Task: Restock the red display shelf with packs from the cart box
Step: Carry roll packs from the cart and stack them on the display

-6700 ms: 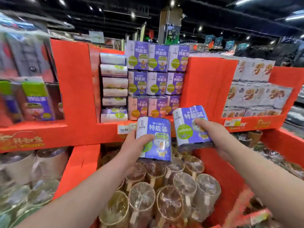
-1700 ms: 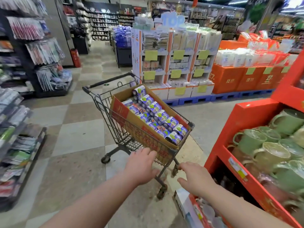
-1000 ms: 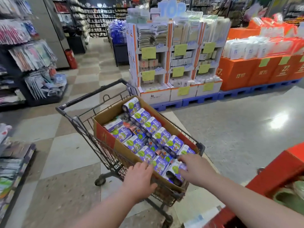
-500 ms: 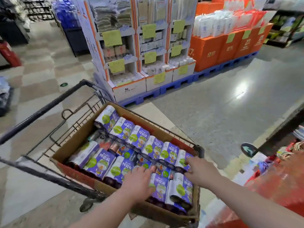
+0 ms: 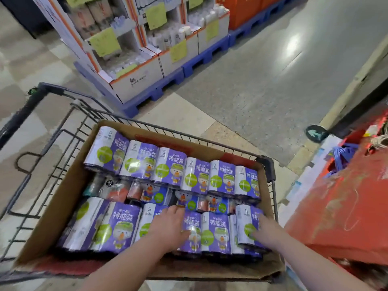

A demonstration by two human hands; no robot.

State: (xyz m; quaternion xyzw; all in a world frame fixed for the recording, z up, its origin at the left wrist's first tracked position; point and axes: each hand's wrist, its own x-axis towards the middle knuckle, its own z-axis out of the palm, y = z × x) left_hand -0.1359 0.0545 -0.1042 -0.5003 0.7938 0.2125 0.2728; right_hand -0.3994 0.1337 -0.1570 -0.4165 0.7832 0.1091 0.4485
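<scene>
"Two hands noted over the stock. State each," says the senior inspector

"Left hand (image 5: 168, 227) lies palm-down on a pack (image 5: 147, 225) in the near row (image 5: 117, 225). Its fingers are straight along the pack with the tips at its far end, and the thumb is splayed onto the neighbouring pack. Nothing is pinched. Right hand (image 5: 267, 228) rests on the end pack (image 5: 244, 223) at the right of that row. The view is blurred there, so I cannot tell whether its fingers hook round the pack or merely lie on it."

"Location of the goods?"

"All packs lie in the cardboard box (image 5: 69, 185) in the cart (image 5: 63, 127). There is a far row (image 5: 174, 164), the near row, and a lower layer showing in the gap between them. None is lifted clear, though the end pack appears to sit slightly higher than its neighbours."

"Orientation relative to the grip?"

"Each pack's long axis runs away from the person, and the packs lie side by side across the box. Both forearms enter from the near edge, so the fingers lie along that axis, not across it. In my judgement a lift calls for the thumb on one long flank and the fingers on the other, then straight up."

"And the destination?"

"Red display shelf (image 5: 346, 206) stands just beside the cart on the right. The right hand and its pack are nearer to it; the left would have to carry across the box. Step assessed: picking up, nothing yet placed"
</scene>
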